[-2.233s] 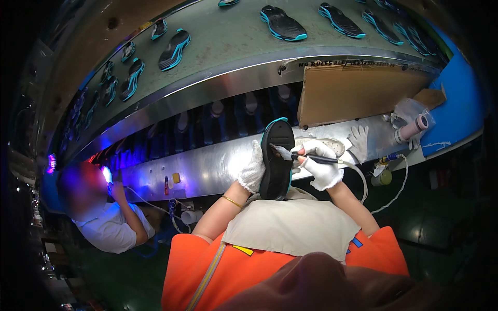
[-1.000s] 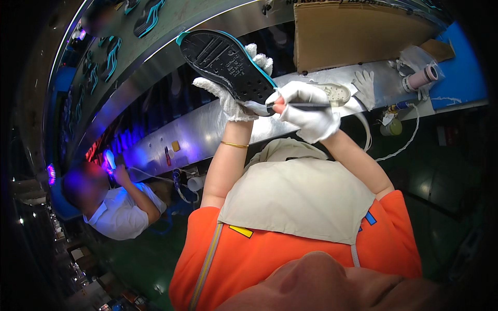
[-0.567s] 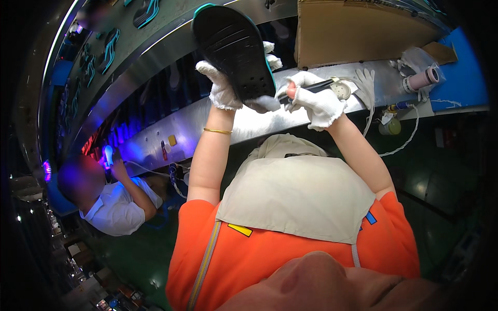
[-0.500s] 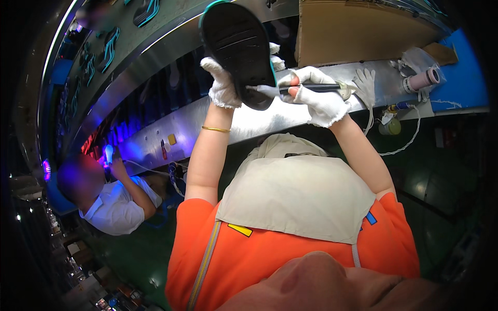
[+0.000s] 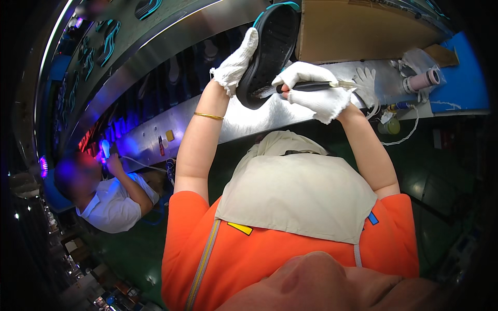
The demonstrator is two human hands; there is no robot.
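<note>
A black shoe sole (image 5: 275, 44) with a teal edge is held up over the metal bench, tilted on its side. My left hand (image 5: 236, 62), in a white glove, grips its left edge near the lower end, with the thumb pointing up along the side. In my right hand (image 5: 319, 98), gloved with bare fingertips showing, lies a brush (image 5: 314, 87) with a black handle. Its pale bristles touch the lower end of the sole, partly hidden by the fingers.
A cardboard sheet (image 5: 363, 31) stands behind the bench (image 5: 148, 141). To the right are a loose white glove (image 5: 366, 83), a pink cylinder (image 5: 423, 81) and a blue surface (image 5: 461, 78). At left, a co-worker (image 5: 116, 202) sits near a conveyor (image 5: 127, 39) carrying several soles.
The sole has moved right and turned, showing its side edge more. My left hand has shifted right and up with it; the brush stays against its lower end.
</note>
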